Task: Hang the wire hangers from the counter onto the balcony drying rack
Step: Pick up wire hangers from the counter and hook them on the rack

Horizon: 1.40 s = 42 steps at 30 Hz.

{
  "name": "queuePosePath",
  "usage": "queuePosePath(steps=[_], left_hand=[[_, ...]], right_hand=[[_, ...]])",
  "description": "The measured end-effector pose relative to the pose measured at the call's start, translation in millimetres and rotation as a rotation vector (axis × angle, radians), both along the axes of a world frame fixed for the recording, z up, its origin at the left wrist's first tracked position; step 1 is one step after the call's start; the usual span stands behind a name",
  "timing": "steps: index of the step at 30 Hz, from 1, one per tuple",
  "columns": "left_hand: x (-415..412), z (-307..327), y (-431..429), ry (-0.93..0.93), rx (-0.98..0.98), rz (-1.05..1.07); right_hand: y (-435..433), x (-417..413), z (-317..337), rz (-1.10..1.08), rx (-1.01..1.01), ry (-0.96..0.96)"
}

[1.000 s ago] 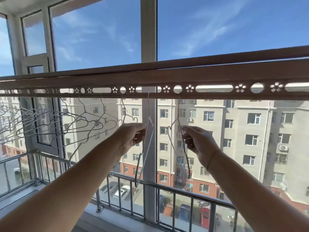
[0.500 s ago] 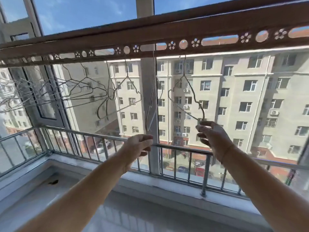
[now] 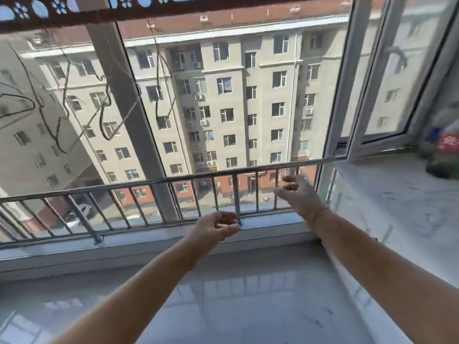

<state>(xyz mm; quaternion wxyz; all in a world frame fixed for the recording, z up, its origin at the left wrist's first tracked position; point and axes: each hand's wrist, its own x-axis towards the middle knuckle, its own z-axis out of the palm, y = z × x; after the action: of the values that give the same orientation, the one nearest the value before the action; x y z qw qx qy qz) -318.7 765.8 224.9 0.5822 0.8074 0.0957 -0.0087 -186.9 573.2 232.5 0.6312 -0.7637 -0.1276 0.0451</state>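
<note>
The brown drying rack [image 3: 173,9] with flower-shaped holes runs along the top edge of the head view. Several thin wire hangers [image 3: 159,90] hang from it in front of the window, spread from the middle to the far left. My left hand [image 3: 214,227] is low in front of the metal railing, fingers loosely curled, holding nothing. Over to the right, near the window frame, my right hand [image 3: 296,194] reaches with relaxed fingers and is empty. Both hands are well below the hangers.
A metal railing [image 3: 154,181] crosses in front of the glass above a pale sill. A light marble counter [image 3: 397,207] extends along the right, with blurred coloured objects [image 3: 444,147] at its far end. An open window sash [image 3: 380,78] stands upper right.
Both hands have let go of the two hangers, which stay on the rack, and have dropped down. The view has swung down and to the right, bringing the counter into sight.
</note>
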Motion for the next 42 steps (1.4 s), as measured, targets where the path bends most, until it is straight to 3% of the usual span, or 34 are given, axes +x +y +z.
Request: queuePosePath(steps=[15, 24, 32, 42], left_hand=[[127.7, -25.4, -263.8, 0.033, -0.027, -0.394], [194.0, -62.1, -407.9, 0.082, -0.044, -0.444], [261.2, -98.8, -452.1, 0.151, -0.007, -0.403], [414.0, -154.5, -461.7, 0.226, 0.013, -0.328]], right_hand=[[-322.2, 28.2, -75.7, -0.525, -0.119, 0.142], [-487.5, 48.0, -126.1, -0.731, -0.214, 0.268], [-541.1, 95.2, -148.3, -0.827, -0.185, 0.305], [-530.6, 229.6, -177.1, -0.821, -0.157, 0.305]])
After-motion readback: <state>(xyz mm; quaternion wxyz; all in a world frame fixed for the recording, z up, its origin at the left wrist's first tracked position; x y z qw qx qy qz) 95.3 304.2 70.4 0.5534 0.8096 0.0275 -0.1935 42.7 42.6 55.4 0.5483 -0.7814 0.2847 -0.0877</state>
